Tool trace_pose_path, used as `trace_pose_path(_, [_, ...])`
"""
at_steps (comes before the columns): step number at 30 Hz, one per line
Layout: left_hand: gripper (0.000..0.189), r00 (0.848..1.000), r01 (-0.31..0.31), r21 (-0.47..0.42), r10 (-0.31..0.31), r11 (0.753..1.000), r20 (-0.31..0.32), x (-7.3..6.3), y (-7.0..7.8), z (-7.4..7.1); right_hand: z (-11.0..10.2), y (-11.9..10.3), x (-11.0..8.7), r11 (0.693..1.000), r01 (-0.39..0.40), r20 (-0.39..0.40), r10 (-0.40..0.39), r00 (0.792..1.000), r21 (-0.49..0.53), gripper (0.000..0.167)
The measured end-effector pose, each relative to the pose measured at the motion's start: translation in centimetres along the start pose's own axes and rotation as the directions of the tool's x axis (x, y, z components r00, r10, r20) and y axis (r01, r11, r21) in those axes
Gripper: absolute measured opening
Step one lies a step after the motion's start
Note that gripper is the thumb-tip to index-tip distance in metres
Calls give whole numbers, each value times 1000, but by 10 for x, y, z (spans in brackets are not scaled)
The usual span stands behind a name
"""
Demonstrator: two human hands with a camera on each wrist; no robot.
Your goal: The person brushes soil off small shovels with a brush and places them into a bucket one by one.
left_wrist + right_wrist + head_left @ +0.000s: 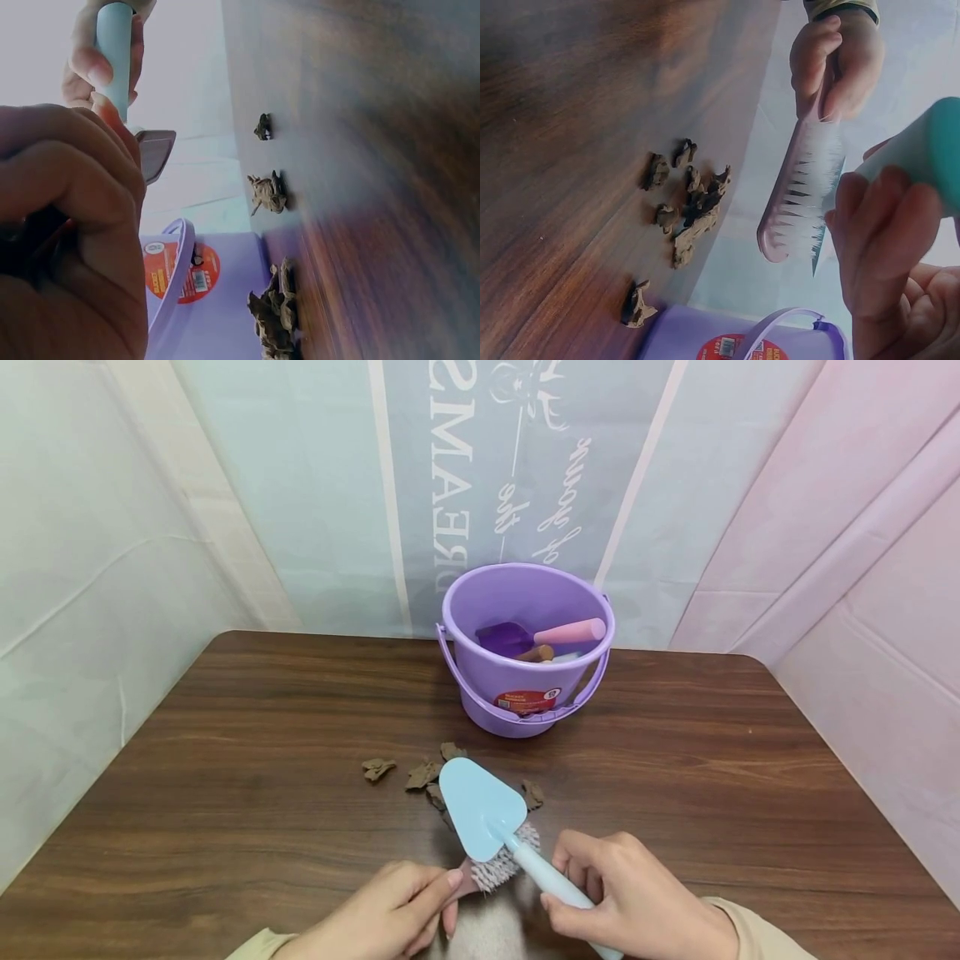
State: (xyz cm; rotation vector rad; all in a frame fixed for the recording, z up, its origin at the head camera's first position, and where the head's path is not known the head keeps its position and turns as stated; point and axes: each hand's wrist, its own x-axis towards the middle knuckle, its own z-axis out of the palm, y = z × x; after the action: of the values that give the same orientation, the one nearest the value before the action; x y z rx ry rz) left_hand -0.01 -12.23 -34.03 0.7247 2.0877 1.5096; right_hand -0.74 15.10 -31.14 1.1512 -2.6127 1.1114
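Observation:
In the head view my left hand (408,902) grips a pink scrubbing brush (491,872) by its handle. Its pale bristles face up. My right hand (622,885) holds the pale blue handle of a toy trowel (480,802). The trowel's spade-shaped blade lies over the bristles and hides part of them. From the right wrist view, the brush (776,199) is raised above the table, bristles toward the blade. Beyond the tools, several crumpled brown pieces (423,774) lie on the table, some partly hidden by the blade.
Behind the pieces stands a purple bucket (480,681), its handle hanging down in front. Inside are a purple shovel with a pink handle (570,632) and a brown handle end (536,654). The dark wooden table (247,760) ends at a printed curtain (322,502).

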Motion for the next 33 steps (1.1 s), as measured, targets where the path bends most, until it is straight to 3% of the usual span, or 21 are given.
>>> trace_pose_path(8, [47,989,113,-85,-120,990,-82,-1,0,-5,1,0,-2,1000,-3,-5,3,1000,-25,33])
trace_pose_path(16, [52,969,142,-55,-150,988,-197,-2,3,-20,0,-3,-7,994,-108,75,107,991,13,31])
trace_pose_path(21, [49,956,132,-66,-144,989,-254,-3,4,-28,1,-2,-8,996,-84,64,84,994,3,32])
trace_pose_path(33, [45,943,98,-94,-123,991,-308,-4,0,-38,0,-4,-10,994,-110,86,110,990,0,30])
